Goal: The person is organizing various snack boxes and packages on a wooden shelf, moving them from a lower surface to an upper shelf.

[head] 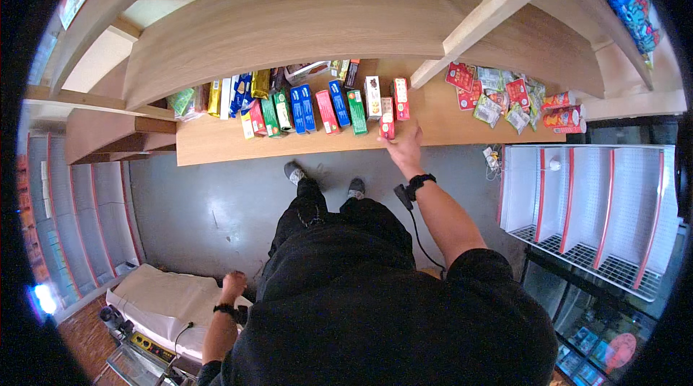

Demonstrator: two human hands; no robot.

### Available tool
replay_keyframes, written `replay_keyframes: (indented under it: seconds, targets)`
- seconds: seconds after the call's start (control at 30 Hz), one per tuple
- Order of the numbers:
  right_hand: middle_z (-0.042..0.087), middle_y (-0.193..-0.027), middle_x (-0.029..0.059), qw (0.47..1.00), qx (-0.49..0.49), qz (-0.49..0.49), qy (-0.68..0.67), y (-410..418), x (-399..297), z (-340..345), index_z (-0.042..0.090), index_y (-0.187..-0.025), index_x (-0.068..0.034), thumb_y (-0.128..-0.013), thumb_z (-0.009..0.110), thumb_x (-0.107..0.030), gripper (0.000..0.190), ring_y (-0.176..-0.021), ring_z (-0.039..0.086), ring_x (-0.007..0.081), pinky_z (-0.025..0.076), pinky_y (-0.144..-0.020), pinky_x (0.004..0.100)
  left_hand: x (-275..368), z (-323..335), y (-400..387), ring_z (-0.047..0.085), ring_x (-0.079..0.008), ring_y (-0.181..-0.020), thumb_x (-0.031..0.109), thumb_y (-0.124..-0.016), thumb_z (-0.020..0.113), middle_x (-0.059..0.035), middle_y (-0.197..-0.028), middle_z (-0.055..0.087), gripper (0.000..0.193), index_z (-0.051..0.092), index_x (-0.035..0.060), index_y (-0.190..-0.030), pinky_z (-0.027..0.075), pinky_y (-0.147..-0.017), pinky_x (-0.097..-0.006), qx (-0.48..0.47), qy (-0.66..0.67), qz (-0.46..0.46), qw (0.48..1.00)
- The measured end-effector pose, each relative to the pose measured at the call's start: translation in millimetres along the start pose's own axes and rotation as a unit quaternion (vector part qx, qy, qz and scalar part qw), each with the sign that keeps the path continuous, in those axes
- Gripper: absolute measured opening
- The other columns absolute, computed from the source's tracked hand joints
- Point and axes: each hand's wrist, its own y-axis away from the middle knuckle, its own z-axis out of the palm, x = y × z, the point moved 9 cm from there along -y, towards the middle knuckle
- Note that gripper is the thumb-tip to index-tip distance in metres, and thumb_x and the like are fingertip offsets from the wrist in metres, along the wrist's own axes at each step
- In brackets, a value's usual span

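Observation:
My right hand (407, 149) reaches to the front edge of a wooden shelf (243, 148), its fingers at the near end of a small red box (386, 125). Whether it grips the box cannot be told. Beside that box stand a white box (373, 97) and another red box (401, 98). To their left is a row of green (357, 112), blue (339, 103) and red-pink cartons (327, 111), with yellow and dark blue packets (241, 95) farther left. My left hand (234, 283) hangs low at my side, away from the shelf, its fingers curled; nothing is seen in it.
Bagged snacks (488, 111) and red canisters (563, 118) lie at the shelf's right. A wooden upright (471, 21) and an upper board (292, 18) frame the opening. White racks (590, 207) stand right, more racks left. A cloth-covered surface (168, 299) is at lower left.

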Motion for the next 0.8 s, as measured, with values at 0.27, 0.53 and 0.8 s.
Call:
replay_keyframes:
  seconds: [0.27, 0.53, 0.8]
  targets:
    - [0.037, -0.154, 0.0311, 0.999, -0.03, 0.035, 0.014, -50, -32, 31, 0.011, -0.163, -0.005, -0.073, 0.088, -0.016, 0.119, -0.141, 0.042, 0.0502, 0.037, -0.12, 0.0527, 79, -86, 63, 0.076, -0.0359, -0.1, 0.024, -0.09, 0.069, -0.0194, -0.101, 0.078, 0.026, 0.076, 0.0051, -0.105, 0.06, -0.087, -0.0424, 0.071, 0.237, -0.132, 0.96]
    - [0.053, -0.142, 0.0284, 0.996, -0.016, 0.024, -0.084, -65, 2, 23, 0.029, -0.156, -0.002, -0.073, 0.09, -0.015, 0.104, -0.132, 0.053, 0.0477, 0.046, -0.113, 0.0508, 61, -122, 37, 0.076, -0.0346, -0.097, 0.021, -0.09, 0.07, -0.0186, -0.097, 0.078, 0.025, 0.074, 0.004, -0.107, 0.06, -0.088, -0.0431, 0.127, 0.253, -0.118, 0.952]
    - [0.063, -0.136, 0.018, 0.982, -0.031, -0.059, -0.179, -4, 15, -57, 0.042, -0.15, -0.003, -0.074, 0.087, -0.009, 0.089, -0.127, 0.063, 0.0335, 0.048, -0.111, 0.0418, 82, -191, 3, 0.076, -0.0353, -0.089, 0.02, -0.089, 0.073, -0.0163, -0.088, 0.077, 0.025, 0.072, 0.0026, -0.108, 0.06, -0.082, -0.0452, 0.139, 0.216, -0.068, 0.964]
